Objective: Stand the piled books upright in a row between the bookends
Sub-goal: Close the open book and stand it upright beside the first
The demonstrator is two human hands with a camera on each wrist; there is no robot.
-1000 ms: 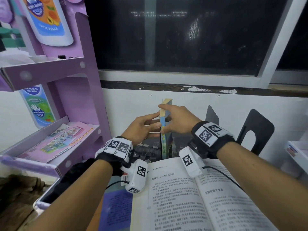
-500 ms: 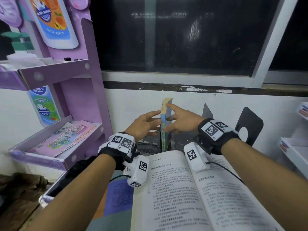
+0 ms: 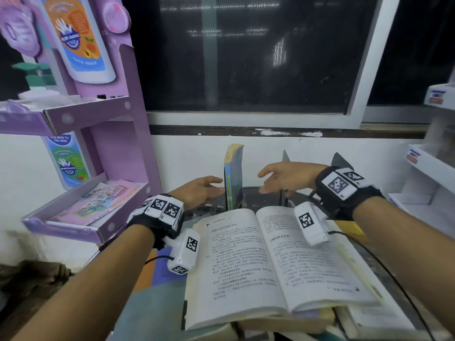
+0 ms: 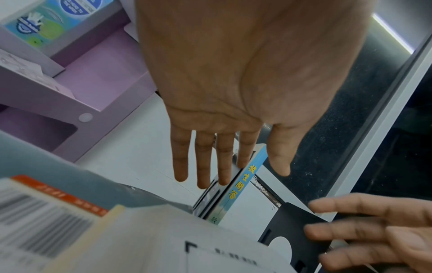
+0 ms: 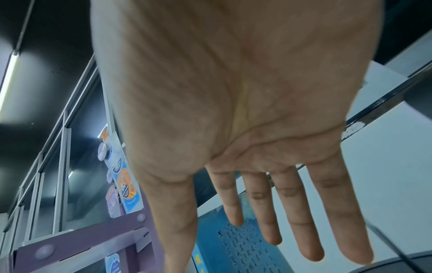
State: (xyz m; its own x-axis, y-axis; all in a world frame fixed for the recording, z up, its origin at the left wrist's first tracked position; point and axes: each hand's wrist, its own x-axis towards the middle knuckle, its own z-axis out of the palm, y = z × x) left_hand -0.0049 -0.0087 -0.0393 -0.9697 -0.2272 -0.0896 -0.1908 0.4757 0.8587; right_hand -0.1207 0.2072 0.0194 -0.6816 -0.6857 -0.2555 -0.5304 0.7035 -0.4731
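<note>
Upright, thin blue paperback (image 3: 233, 177); flat left hand (image 3: 197, 191) touching cover.

Shiny paper cover on upright blue book (image 3: 233, 178). Matt white paper pages in open book (image 3: 270, 262). Smooth black metal bookend (image 4: 294, 227). Purple cardboard shelf (image 3: 98, 112).

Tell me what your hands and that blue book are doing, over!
Left hand open beside upright blue book. Right hand open, clear of it. Open book lies flat on the pile, not yet stood.
</note>
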